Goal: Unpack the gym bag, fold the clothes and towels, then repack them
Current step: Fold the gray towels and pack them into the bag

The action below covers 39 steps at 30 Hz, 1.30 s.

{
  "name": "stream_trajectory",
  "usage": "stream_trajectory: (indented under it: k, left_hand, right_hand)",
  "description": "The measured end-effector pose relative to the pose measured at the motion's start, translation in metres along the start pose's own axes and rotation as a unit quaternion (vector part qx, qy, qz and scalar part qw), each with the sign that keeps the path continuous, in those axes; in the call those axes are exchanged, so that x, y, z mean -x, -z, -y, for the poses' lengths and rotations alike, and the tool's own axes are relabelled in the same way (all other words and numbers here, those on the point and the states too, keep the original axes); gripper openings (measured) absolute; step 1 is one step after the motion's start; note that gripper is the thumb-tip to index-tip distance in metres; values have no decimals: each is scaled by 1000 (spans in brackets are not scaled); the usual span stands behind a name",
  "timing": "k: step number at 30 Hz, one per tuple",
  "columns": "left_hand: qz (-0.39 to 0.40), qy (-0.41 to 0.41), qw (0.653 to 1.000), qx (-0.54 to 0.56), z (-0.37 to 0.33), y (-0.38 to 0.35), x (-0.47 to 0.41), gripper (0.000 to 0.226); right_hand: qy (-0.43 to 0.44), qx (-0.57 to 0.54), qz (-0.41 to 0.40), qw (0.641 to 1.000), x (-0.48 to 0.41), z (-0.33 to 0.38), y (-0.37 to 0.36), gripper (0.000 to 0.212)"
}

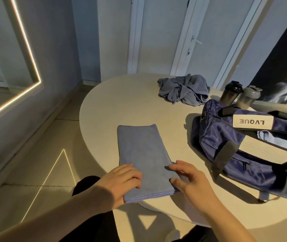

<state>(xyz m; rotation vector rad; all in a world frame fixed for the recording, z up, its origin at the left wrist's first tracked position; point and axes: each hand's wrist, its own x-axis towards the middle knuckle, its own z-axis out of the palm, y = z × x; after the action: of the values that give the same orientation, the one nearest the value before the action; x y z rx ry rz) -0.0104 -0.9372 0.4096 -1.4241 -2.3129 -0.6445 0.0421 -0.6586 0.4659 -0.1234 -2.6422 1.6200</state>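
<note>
The left hand (121, 180) lies flat on the folded towel (142, 151); the right hand (189, 180) touches its edge, fingers loosely spread, bag (240, 173) to its right.

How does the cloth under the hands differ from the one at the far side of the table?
The towel lies folded flat as a neat rectangle; the far cloth is a crumpled heap. The left hand rests on the towel, the right hand at its corner; the far cloth lies untouched. Both are bluish and lie on the table.
</note>
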Motion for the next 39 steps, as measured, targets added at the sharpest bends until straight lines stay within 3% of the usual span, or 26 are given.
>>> stream_trajectory:
  k: [4, 7, 11, 14, 16, 19, 23, 29, 34, 39]
  left_hand:
    - [-20, 29, 998, 52, -4, 6, 1, 21]
    - [-16, 152, 979, 131, -13, 20, -5, 22]
    - [-51, 291, 941, 168, -18, 25, -17, 21]
    - [-71, 358, 911, 189, -12, 25, -26, 16]
    - [-86, 379, 901, 194, -7, 28, -32, 29]
    - [-117, 402, 890, 181, 8, 38, -46, 48]
    - [-170, 431, 863, 200, 47, 48, -76, 25]
    - [-113, 466, 867, 137, 115, 46, -104, 32]
    - [-78, 486, 863, 114, 138, 32, -102, 18]
    - [-67, 489, 865, 91, 147, 25, -104, 11]
  right_hand:
    - [19, -24, 16, 999, 3, -4, 2, 30]
    - [21, -111, 63, 992, 1, -2, 10, 38]
    - [76, -72, 105, 989, -3, -1, 17, 58]
    - [85, 5, 77, 993, -10, 9, 15, 33]
    - [74, 41, 57, 995, -21, 19, 14, 17]
    - [79, 29, 57, 995, -45, 37, 13, 13]
    - [72, 24, 37, 996, -94, 60, 2, 20]
    - [15, 89, -1, 996, -174, 66, -26, 22]
    - [-30, 160, -6, 987, -200, 55, -41, 24]
    - [-45, 163, -32, 985, -205, 48, -45, 23]
